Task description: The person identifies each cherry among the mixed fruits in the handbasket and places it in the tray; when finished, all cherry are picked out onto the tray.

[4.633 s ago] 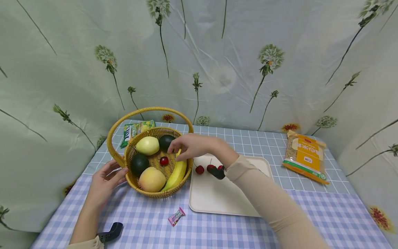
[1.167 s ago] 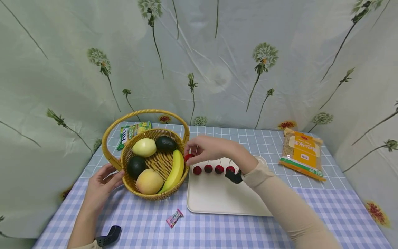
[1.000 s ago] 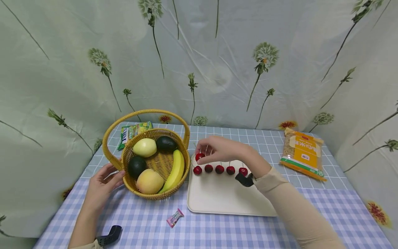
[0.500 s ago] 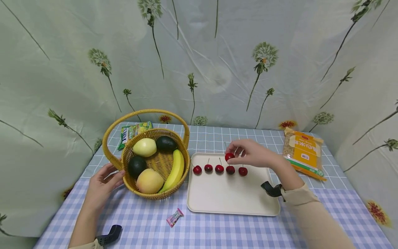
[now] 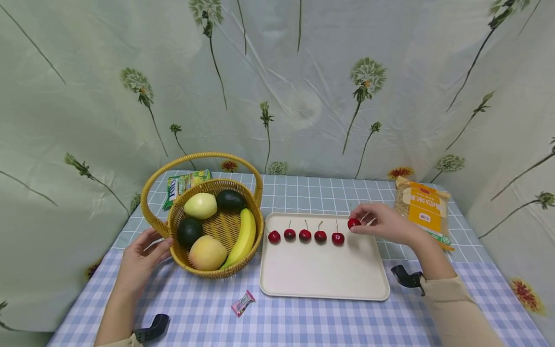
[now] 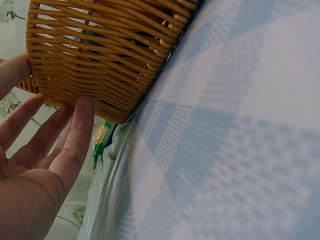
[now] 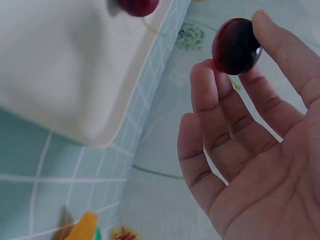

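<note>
My right hand [image 5: 381, 222] pinches a dark red cherry [image 5: 353, 223] between thumb and fingertips, over the far right part of a cream tray [image 5: 325, 274]. In the right wrist view that cherry [image 7: 236, 46] shows up close, raised apart from the tray. Several stemmed cherries [image 5: 305, 235] lie in a row along the tray's far side. My left hand [image 5: 143, 258] rests its fingertips against the left side of a yellow wicker basket [image 5: 218, 273]; the left wrist view shows the fingers [image 6: 75, 145] extended at the woven wall. A peach [image 5: 208, 253] and a banana [image 5: 244, 238] lie inside.
Also in the basket are a pale yellow-green fruit [image 5: 200, 206] and two dark green avocados [image 5: 189, 233]. A pink-wrapped candy [image 5: 243, 303] lies in front. Behind the basket is a green snack bag [image 5: 175, 189]; a grain bag [image 5: 425, 207] lies at the back right.
The right hand took the cherry out of the basket and carried it rightward over the tray, past the row of cherries. The left hand stays at the basket's side.
</note>
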Tool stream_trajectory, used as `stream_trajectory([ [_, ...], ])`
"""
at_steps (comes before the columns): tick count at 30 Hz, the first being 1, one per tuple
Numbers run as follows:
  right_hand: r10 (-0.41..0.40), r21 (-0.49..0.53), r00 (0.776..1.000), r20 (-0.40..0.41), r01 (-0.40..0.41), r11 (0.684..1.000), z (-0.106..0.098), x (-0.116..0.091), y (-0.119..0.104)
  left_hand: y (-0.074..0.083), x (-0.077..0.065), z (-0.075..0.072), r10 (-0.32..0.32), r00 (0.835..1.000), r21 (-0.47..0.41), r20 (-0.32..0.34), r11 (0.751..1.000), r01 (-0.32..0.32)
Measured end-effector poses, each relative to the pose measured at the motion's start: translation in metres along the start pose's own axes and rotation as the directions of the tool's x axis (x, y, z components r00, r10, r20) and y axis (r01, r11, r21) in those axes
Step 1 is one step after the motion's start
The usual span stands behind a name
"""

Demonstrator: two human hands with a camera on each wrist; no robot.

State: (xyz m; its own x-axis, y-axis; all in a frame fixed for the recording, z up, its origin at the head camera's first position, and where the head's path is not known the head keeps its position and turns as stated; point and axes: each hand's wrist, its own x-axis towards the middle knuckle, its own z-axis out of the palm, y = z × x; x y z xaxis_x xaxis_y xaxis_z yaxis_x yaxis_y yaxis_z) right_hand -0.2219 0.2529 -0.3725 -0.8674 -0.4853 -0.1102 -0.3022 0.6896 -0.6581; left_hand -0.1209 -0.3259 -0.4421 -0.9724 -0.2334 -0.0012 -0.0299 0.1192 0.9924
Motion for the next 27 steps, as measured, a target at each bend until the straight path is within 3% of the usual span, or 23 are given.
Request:
stream_trajectory([
  [7, 0.046, 0.005, 0.999, -0.028, -0.046, 0.999, -0.001, -0.007, 0.017, -0.001, 0.0, 0.0, 0.022, 1.0, -0.026, 0.016, 0.999, -0.022],
  [20, 0.105, 0.016, 0.994, -0.016, -0.105, 0.994, 0.004, -0.017, 0.046, 0.0, 0.002, 0.0, 0.004, 1.0, -0.028, 0.006, 1.0, -0.004],
  [27, 0.081, 0.012, 0.997, -0.004, -0.081, 0.997, 0.011, -0.015, 0.05, 0.0, 0.002, 0.0, -0.006, 1.0, -0.016, 0.001, 1.0, 0.006],
])
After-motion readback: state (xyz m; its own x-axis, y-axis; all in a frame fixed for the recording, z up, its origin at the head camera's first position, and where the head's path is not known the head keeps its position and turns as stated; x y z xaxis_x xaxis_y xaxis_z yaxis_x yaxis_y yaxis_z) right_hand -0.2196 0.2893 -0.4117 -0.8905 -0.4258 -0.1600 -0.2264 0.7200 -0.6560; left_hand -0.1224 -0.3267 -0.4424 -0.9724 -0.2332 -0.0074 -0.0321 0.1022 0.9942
